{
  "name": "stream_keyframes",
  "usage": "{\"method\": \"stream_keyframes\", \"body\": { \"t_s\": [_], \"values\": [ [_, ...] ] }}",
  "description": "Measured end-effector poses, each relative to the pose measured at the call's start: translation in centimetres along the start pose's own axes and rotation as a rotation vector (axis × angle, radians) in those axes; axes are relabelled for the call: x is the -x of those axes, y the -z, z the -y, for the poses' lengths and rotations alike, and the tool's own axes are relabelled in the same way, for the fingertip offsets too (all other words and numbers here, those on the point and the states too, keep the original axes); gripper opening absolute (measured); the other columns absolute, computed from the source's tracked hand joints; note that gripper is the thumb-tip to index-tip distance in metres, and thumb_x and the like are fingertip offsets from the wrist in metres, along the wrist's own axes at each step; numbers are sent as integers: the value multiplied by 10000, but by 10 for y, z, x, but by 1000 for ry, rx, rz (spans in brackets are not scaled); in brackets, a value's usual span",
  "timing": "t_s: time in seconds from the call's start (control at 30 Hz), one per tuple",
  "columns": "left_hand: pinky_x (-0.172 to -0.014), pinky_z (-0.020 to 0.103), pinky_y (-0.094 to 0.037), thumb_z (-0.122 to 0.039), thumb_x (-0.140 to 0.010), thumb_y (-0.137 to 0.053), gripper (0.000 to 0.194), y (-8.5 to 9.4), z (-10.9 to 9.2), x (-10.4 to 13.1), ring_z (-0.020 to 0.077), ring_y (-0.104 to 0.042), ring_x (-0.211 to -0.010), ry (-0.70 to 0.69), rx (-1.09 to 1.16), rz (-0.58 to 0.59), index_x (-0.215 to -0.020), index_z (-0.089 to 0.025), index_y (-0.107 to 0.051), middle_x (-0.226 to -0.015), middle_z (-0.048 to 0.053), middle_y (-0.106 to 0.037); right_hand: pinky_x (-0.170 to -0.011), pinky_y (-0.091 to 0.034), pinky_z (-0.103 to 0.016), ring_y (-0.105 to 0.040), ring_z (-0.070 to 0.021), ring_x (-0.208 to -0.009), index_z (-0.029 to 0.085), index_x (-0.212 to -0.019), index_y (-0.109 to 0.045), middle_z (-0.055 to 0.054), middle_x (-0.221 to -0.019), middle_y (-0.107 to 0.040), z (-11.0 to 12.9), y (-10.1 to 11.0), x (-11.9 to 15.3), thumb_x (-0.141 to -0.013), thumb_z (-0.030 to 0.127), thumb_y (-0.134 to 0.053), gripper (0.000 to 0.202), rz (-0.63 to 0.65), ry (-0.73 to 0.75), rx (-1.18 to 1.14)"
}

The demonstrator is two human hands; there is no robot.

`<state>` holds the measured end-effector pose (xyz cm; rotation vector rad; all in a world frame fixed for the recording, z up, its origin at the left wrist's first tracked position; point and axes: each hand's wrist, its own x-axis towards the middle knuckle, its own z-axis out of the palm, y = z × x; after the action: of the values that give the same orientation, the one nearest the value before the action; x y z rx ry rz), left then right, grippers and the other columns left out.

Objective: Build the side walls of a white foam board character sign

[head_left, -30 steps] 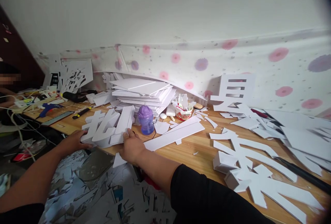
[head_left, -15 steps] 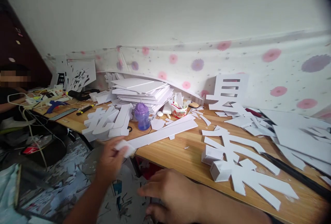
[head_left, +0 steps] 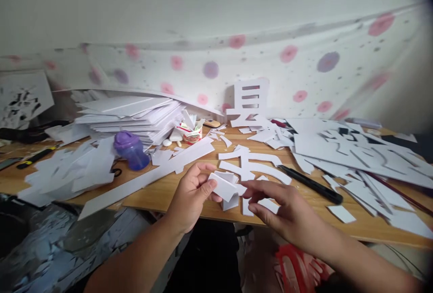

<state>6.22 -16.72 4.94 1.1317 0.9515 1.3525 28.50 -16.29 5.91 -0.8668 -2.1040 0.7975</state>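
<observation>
My left hand (head_left: 191,196) pinches a small white foam-board piece (head_left: 223,188) between thumb and fingers, above the table's front edge. Just right of it is my right hand (head_left: 287,207), thumb and forefinger apart with nothing visible between them; whether a fingertip touches the piece I cannot tell. Behind and below both hands lies a white cut-out character (head_left: 244,167), partly hidden by them. A small white upright block (head_left: 230,202) shows under the held piece. To the right rests a black utility knife (head_left: 313,185), its tip by the character's strokes.
A stack of white boards (head_left: 131,117), a purple cup (head_left: 131,151) and a long white strip (head_left: 152,174) are on the left. Behind stands another cut-out character (head_left: 252,99) near a tub of scraps (head_left: 192,134). Cut sheets (head_left: 358,148) cover the right; scraps litter the floor (head_left: 50,248).
The view has swung right. My left hand has brought the white piece over from beside the long strip to the cut-out character. My right hand has come up beside it.
</observation>
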Motion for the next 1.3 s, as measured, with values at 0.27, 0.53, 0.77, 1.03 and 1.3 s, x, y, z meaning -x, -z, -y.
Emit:
{"method": "stream_keyframes", "body": {
  "t_s": [0.27,0.53,0.77,1.03,1.3],
  "values": [
    [-575,242,-518,-276,-759,-722,150,-45,-8,-52,125,-632,-604,-95,-302,302,-784,-188,-603,-720,6,-668,-577,-466,-278,-595,-145,-629,236,-792,-662,-18,-704,-667,-24,25,-12,-838,350,-592,142,-171,-87,-63],
    [-557,199,-436,-218,-739,-686,98,-46,-19,-105,97,-559,-638,6,-579,724,-784,-156,-625,-722,-11,-614,-586,-446,-265,-574,-142,-648,189,-778,-629,-27,-706,-639,-59,31,-11,-842,386,-607,207,-145,-237,-139],
    [-611,199,-479,-185,-764,-691,131,-19,4,-132,94,-601,-657,32,-391,623,-706,-161,-576,-694,-23,-641,-598,-437,-252,-520,-126,-659,171,-783,-577,-18,-737,-585,-77,30,-20,-858,385,-577,227,-113,-387,-222],
    [-733,232,-518,-197,-849,-619,175,-18,17,-128,145,-663,-849,-128,-643,690,-998,-185,-711,-944,41,-723,-591,-424,-225,-533,-106,-653,169,-819,-622,-11,-737,-620,-87,21,-29,-891,281,-579,140,-119,-237,40],
    [-678,218,-500,-131,-802,-684,55,-6,24,-126,126,-639,-735,-422,-593,699,-835,-160,-716,-792,36,-704,-621,-456,-259,-581,-143,-735,142,-918,-598,-67,-857,-648,-83,16,-34,-887,97,-546,75,-134,177,446]
  ]
}}
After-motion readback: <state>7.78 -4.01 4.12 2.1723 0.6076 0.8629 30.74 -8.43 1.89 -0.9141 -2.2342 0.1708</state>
